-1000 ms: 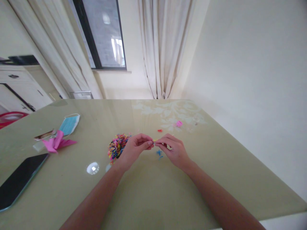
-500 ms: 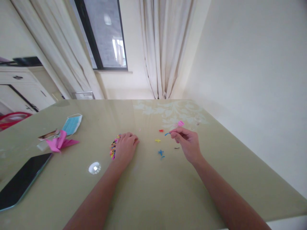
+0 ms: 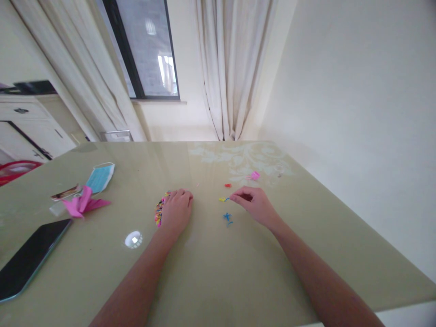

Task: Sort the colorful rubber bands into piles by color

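My left hand (image 3: 176, 210) lies palm down on a pile of small colourful rubber bands (image 3: 158, 212) on the pale green table (image 3: 218, 272), fingers together and curled slightly over the pile. My right hand (image 3: 254, 205) is pinched at the fingertips on a small blue band, held low beside a yellow band (image 3: 222, 199) on the table. A blue band cluster (image 3: 227, 217) lies just in front of the right hand. A red band (image 3: 227, 185) and a pink piece (image 3: 254, 175) lie farther back.
On the left of the table lie a dark phone (image 3: 27, 258), a folded pink paper shape (image 3: 83, 202), a blue face mask (image 3: 99, 177) and a small card (image 3: 64, 193). A wall runs along the table's right edge. Curtains and a window stand behind.
My hands parted from a shared pinch. The left dropped onto the band pile; the right carried a blue band back right, then came down left beside the yellow band.
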